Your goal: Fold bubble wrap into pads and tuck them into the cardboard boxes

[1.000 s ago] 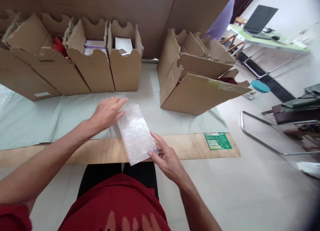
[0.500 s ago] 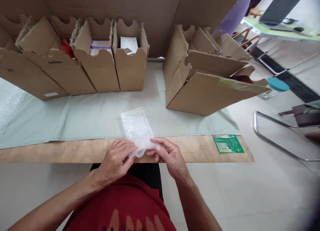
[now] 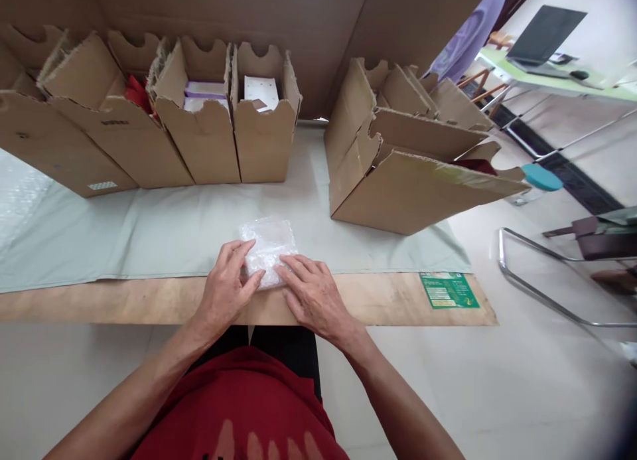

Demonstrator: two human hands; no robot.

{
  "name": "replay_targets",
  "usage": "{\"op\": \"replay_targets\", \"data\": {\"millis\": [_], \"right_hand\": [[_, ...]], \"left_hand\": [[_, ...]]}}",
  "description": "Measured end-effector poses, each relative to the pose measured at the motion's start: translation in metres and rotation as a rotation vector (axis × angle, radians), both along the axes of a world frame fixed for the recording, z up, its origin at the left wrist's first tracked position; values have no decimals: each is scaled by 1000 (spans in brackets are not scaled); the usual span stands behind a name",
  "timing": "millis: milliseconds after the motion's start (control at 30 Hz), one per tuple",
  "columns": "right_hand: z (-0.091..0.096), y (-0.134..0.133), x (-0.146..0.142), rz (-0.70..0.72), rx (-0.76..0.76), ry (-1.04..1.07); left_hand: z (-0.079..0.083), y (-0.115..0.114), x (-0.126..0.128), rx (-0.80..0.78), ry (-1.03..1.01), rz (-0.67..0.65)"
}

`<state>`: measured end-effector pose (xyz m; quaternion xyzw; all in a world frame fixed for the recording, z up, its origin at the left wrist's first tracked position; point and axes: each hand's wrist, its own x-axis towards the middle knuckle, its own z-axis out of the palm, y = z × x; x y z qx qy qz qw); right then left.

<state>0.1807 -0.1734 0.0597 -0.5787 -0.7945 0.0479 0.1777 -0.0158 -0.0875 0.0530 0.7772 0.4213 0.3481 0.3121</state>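
A small piece of bubble wrap point(image 3: 271, 251) lies folded at the front of the table, partly on the pale green cloth point(image 3: 184, 231) and partly over the bare wood. My left hand point(image 3: 229, 281) rests at its left side, thumb and fingers apart, touching the edge. On its right part my right hand point(image 3: 313, 291) lies with fingers stretched out, pressing the fold. Whether anything is inside the bubble wrap I cannot tell.
Several cardboard file boxes point(image 3: 261, 145) line the back left, holding white, purple and red items. More cardboard boxes point(image 3: 408, 188) stand at the right. A green printed sheet point(image 3: 449, 291) lies by the front right corner. Bubble wrap sheeting point(image 3: 22, 198) is at far left.
The near end of the bubble wrap has been folded over away from me, making it shorter. Both hands moved forward onto it, and the right hand's fingers went from pinching to flat.
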Motion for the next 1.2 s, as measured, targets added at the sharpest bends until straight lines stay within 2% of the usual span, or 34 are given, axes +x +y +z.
{"op": "replay_targets", "data": {"millis": [100,200,267,367,467,533,633,733,833,933,1067,1133,1200], "right_hand": [[0,7,3,-41,53,15],[9,3,2,-92,83,228],[17,-2,-2,-130,30,440],[25,-9,-10,-138,-195,814],[24,-13,-12,-145,-384,1062],[23,-17,-5,-244,-320,1025],[30,-24,15,-327,-172,911],[46,-32,36,-205,-287,929],[62,-38,54,-190,-381,895],[77,-47,74,-264,-313,857],[97,-64,106,-409,-198,861],[108,-71,121,-437,-187,838],[121,-77,136,-447,-148,788]], "left_hand": [[3,-9,-10,-93,-102,96],[7,-24,-20,-390,-301,180],[10,-32,-22,-626,-438,116],[14,-38,-16,-858,-573,7],[18,-39,-6,-946,-626,72],[19,-39,-1,-957,-587,81],[21,-39,6,-932,-445,-21],[30,-39,18,-856,-305,-156],[48,-32,36,-660,-145,-334],[74,-9,64,-289,-32,-448],[111,40,126,300,-68,-427],[123,63,163,491,-45,-416],[127,77,192,598,3,-417]]}}
